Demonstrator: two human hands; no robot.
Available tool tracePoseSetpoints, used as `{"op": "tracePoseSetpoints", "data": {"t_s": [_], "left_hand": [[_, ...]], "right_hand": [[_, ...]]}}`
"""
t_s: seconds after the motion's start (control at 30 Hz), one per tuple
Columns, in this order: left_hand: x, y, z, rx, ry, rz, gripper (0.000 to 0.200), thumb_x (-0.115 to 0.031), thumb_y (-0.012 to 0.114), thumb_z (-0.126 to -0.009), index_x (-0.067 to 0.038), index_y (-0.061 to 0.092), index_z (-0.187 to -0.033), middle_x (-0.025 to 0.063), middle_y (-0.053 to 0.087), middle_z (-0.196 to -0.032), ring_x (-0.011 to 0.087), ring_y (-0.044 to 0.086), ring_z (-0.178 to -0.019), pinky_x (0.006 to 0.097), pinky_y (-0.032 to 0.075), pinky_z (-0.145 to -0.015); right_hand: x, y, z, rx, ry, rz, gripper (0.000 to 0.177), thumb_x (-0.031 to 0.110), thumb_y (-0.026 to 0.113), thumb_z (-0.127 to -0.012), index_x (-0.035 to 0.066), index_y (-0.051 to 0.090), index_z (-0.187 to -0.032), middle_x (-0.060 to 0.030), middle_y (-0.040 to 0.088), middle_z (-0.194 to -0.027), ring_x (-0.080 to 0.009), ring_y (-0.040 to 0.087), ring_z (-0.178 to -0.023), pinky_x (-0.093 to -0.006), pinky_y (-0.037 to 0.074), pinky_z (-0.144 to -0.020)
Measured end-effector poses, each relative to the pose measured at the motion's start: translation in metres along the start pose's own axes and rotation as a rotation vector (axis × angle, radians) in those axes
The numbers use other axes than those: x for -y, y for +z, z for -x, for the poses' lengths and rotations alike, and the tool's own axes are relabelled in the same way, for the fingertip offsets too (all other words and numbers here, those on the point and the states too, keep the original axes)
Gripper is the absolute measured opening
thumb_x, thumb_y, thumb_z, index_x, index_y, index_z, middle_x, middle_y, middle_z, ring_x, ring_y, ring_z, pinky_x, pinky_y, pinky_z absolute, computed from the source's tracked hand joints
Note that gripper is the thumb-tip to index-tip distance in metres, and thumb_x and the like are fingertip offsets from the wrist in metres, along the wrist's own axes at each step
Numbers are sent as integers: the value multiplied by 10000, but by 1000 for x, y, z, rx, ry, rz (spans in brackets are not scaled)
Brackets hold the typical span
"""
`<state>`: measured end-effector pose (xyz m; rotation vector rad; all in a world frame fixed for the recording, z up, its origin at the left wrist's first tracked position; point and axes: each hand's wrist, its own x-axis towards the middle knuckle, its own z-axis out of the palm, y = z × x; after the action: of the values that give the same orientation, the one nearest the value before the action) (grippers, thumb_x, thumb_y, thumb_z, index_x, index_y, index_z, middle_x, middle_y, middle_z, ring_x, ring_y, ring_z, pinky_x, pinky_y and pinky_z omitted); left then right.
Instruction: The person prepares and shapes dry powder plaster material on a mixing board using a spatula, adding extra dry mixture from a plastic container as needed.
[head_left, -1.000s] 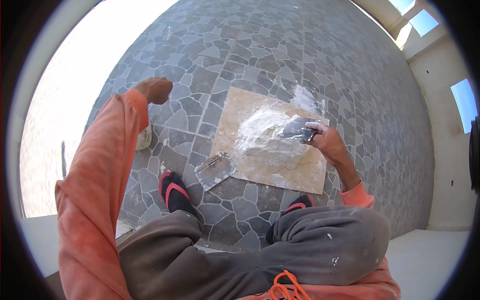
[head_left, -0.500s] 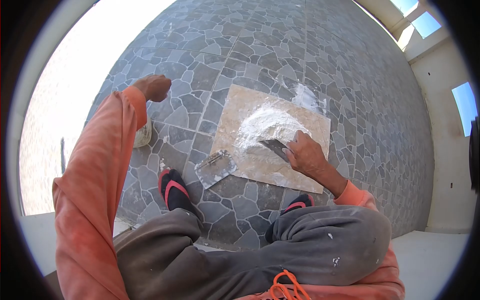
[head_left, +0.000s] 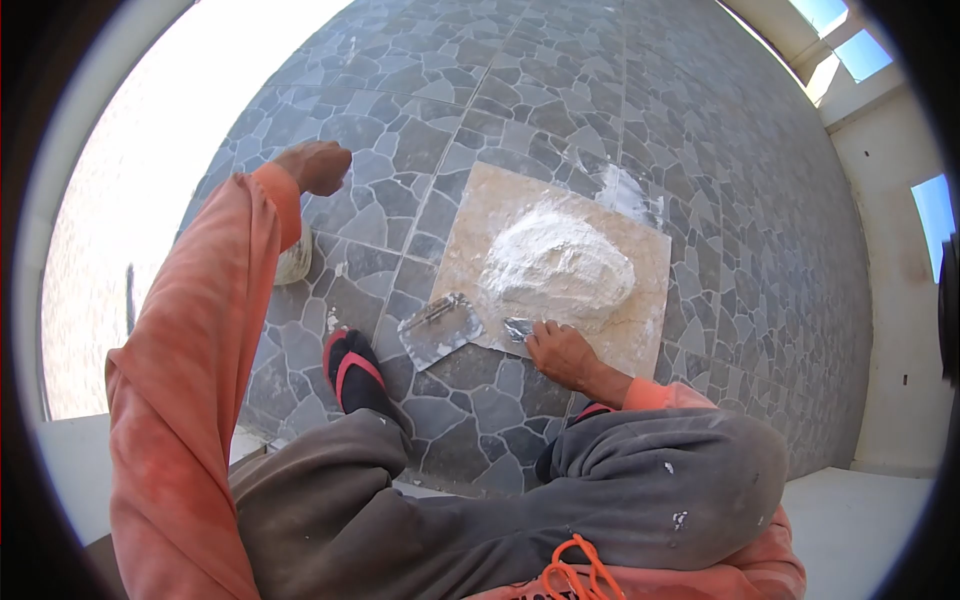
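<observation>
My right hand (head_left: 562, 354) grips a putty knife (head_left: 518, 329), its blade low over the near edge of a tan stone-look tile (head_left: 640, 318). A mound of white powder (head_left: 558, 265) is heaped on that tile, just beyond the hand. Left of the blade, a flat metal trowel (head_left: 440, 331) smeared with white overlaps the tile's near left corner. My left hand (head_left: 318, 167) is held out at the left with its fingers curled closed. Whatever those fingers may hold is hidden from above.
A pale bucket (head_left: 294, 260), partly covered by my left sleeve, stands on the stone-patterned floor (head_left: 400, 150). White powder (head_left: 625, 192) is spilled past the tile's far edge. My sandalled foot (head_left: 354, 370) is close to the trowel. A pale wall (head_left: 890, 330) rises at the right.
My right hand has moved toward me and left with the putty knife, from the powder's right side to the tile's near edge. The mound looks more gathered. My left hand stays closed.
</observation>
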<state>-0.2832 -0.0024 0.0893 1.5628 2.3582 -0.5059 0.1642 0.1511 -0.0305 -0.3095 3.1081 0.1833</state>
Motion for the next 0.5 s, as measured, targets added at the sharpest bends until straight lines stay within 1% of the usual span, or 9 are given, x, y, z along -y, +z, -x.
{"op": "tracePoseSetpoints", "data": {"t_s": [0.1,0.2,0.3,0.4,0.5], "left_hand": [[3,3,0,0,-8,0,157,-119,615,-828,12,701,-809,224,684,-851,373,667,-826,456,523,-736],[0,-1,2,6,9,-3,167,-126,612,-833,14,697,-798,225,682,-842,375,666,-820,454,522,-729],[-3,-4,3,15,20,-8,172,-126,606,-834,15,695,-793,225,682,-838,377,665,-811,454,522,-721],[-5,-4,2,-6,19,-10,167,-116,597,-829,15,693,-791,227,680,-833,379,664,-800,456,521,-713],[-8,-5,3,-24,20,-9,163,-106,588,-822,17,690,-788,227,677,-825,379,663,-791,458,521,-706]], "right_hand": [[10,13,11,-2,-14,-8,102,179,554,-813,78,571,-804,-87,518,-817,-212,547,-759,-307,455,-582],[15,32,17,-23,36,-1,103,182,550,-817,82,573,-812,-80,512,-817,-216,538,-758,-307,441,-561],[15,46,16,-20,89,54,102,179,551,-816,80,575,-830,-74,509,-820,-214,537,-767,-309,449,-554],[13,47,9,37,158,-27,139,160,540,-828,46,584,-895,-101,518,-858,-225,540,-794,-309,476,-577],[13,51,3,43,205,98,135,154,541,-825,46,580,-895,-106,520,-865,-224,542,-800,-303,484,-537]]}}
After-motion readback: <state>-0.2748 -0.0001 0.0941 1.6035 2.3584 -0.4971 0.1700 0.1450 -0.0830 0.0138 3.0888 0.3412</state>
